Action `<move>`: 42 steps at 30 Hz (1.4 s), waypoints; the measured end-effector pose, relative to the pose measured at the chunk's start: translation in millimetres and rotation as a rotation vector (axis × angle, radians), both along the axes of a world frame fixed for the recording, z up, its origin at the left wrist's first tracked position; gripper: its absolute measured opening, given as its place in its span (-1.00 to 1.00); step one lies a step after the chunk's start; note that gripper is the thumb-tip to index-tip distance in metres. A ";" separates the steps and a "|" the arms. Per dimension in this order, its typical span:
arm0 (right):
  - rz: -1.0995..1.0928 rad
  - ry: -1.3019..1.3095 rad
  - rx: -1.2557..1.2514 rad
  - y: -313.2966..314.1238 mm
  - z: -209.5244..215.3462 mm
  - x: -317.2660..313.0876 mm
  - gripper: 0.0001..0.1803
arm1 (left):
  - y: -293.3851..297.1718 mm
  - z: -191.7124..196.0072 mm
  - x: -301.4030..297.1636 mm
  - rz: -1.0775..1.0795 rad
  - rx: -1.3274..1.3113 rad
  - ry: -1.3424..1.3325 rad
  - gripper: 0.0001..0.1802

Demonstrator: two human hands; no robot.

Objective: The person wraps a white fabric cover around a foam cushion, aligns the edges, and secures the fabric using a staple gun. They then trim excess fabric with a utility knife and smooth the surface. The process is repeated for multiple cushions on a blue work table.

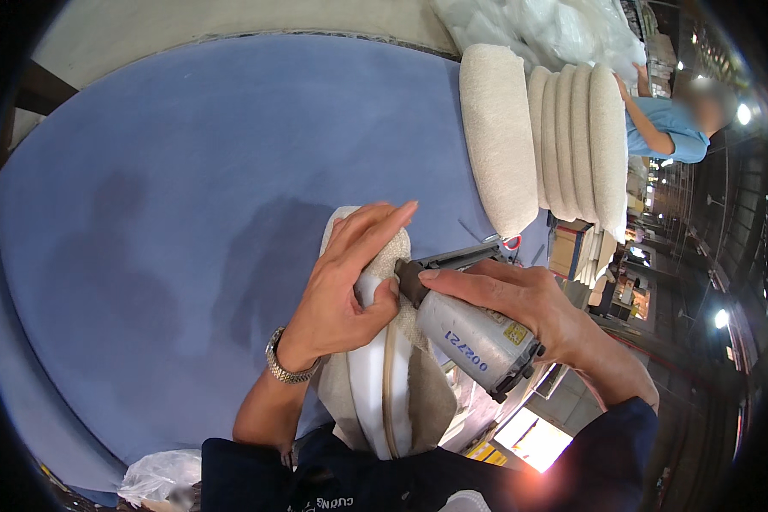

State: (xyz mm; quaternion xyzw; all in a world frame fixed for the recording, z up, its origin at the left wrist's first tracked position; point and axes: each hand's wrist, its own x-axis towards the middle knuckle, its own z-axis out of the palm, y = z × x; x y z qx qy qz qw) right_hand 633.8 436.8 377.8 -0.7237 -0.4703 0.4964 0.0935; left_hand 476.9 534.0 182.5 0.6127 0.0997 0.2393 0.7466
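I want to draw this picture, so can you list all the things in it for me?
Table: one, blue top, fills the left.
Cushion piece: one, beige fabric over white foam, under both hands.
Staple gun: one, grey metal, at the cushion's edge.
Finished cushions: a row, beige, standing at the table's far right.
Plastic bag: one, clear, bottom left.
Co-worker: one, blue shirt, far right.
Left hand: pressing the fabric.
Right hand: gripping the staple gun.

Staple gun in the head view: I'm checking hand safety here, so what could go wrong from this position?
1. The left hand presses the beige fabric right beside the nose of the staple gun; a slip might drive a staple into the thumb.
2. The cushion piece stands on edge against the person's body, so it may tip or shift under the right hand.
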 end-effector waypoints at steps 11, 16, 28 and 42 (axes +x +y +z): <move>0.120 -0.166 -0.036 7.9 -3.5 -9.3 -0.17 | 32.9 -27.2 26.9 -0.160 -0.129 -0.113 -0.62; 0.138 -0.172 -0.032 7.9 -0.8 -6.2 -0.17 | 15.5 -30.6 51.7 -0.155 -0.303 -0.082 -0.40; 0.119 -0.125 -0.053 7.9 -11.5 7.4 -0.14 | 11.0 -34.2 53.7 -0.027 -0.129 -0.060 -0.37; 0.093 -0.169 -0.105 31.8 -4.2 2.0 -0.20 | 7.1 -31.4 58.2 -0.031 -0.127 -0.053 -0.41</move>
